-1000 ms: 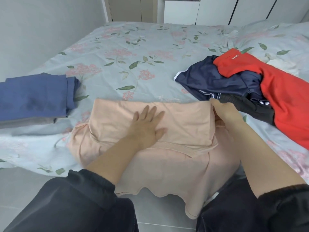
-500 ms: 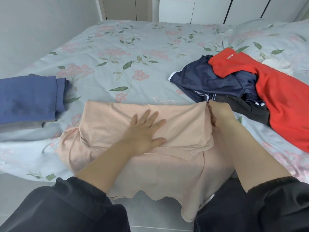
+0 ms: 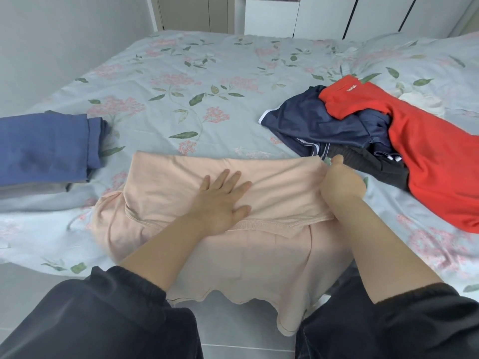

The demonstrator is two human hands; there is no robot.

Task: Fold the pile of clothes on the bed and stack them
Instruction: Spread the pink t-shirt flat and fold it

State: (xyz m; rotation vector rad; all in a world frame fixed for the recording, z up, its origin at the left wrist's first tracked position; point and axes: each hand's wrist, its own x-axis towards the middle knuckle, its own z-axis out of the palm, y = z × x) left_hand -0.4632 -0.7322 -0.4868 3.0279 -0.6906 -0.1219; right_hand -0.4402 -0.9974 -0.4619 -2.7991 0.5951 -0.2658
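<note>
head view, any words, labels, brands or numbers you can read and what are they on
White print near the upper edge of the red garment: one short word, turned sideways and too small to read with certainty.
Nothing else readable is in view.

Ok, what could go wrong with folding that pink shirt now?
The pale pink cotton top hangs over the edge of the flowery bed, so it might slide off if the flat left hand lifts. The right hand grips the fold beside the black garment, so it could snag that too.
</note>
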